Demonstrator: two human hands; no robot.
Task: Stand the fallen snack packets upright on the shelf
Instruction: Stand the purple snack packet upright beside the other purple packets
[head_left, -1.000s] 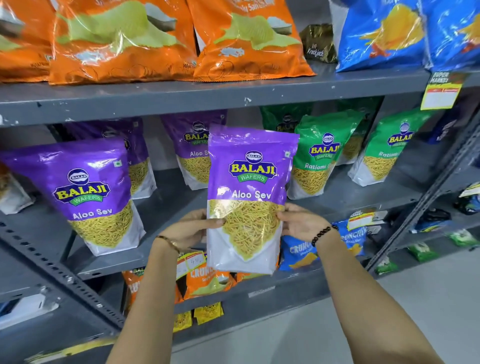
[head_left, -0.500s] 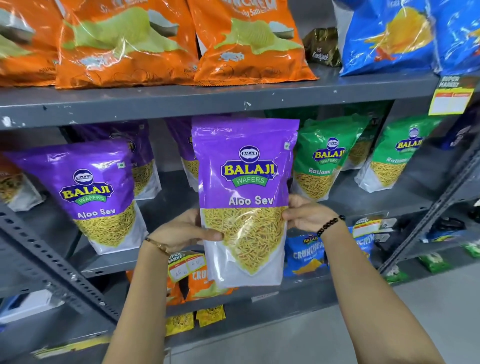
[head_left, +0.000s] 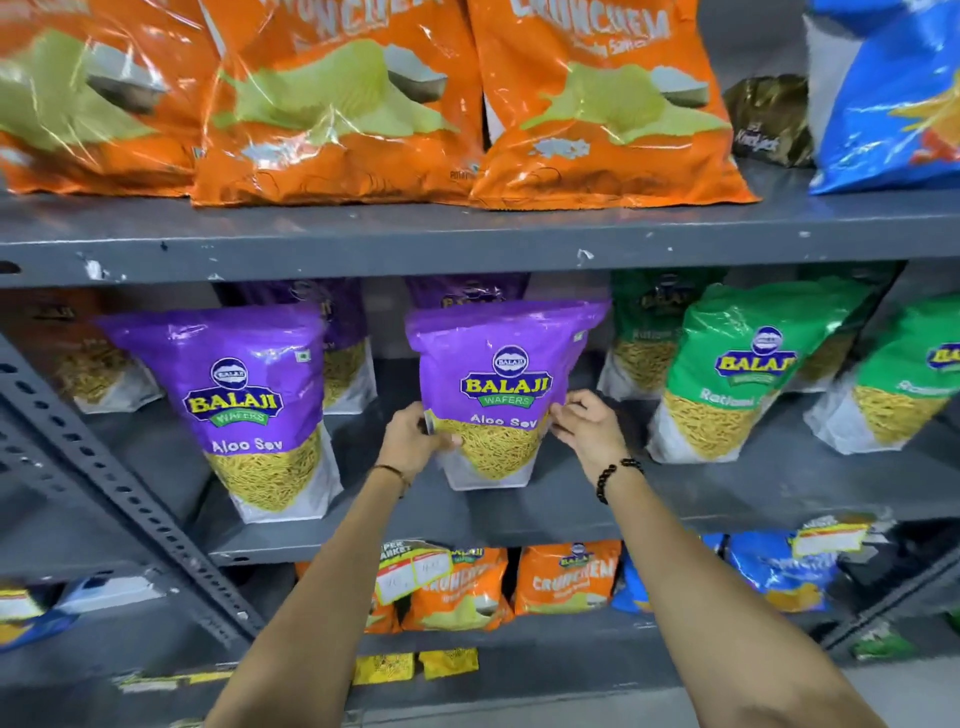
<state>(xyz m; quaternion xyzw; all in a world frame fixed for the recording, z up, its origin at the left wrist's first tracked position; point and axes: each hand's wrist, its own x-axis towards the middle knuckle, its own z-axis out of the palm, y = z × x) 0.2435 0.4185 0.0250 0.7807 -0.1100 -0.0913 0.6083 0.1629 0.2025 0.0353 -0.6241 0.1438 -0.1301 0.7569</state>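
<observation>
A purple Aloo Sev packet (head_left: 501, 384) stands upright on the grey middle shelf (head_left: 571, 512), its base on the shelf surface. My left hand (head_left: 415, 439) grips its left edge and my right hand (head_left: 584, 423) grips its right edge, both at mid height. Another purple Aloo Sev packet (head_left: 244, 400) stands upright to its left, near the shelf front. More purple packets (head_left: 467, 291) stand behind, mostly hidden. Green Ratlami Sev packets (head_left: 737, 369) stand to the right.
Orange chip bags (head_left: 597, 104) and blue bags (head_left: 893, 98) fill the upper shelf. Small orange and blue packets (head_left: 566, 577) sit on the lower shelf with price tags (head_left: 413, 571). A slanted perforated steel brace (head_left: 119, 493) crosses at the left.
Both hands carried the purple packet from in front of the shelf edge inward and set its base down on the middle shelf. My view moved closer and tilted up.
</observation>
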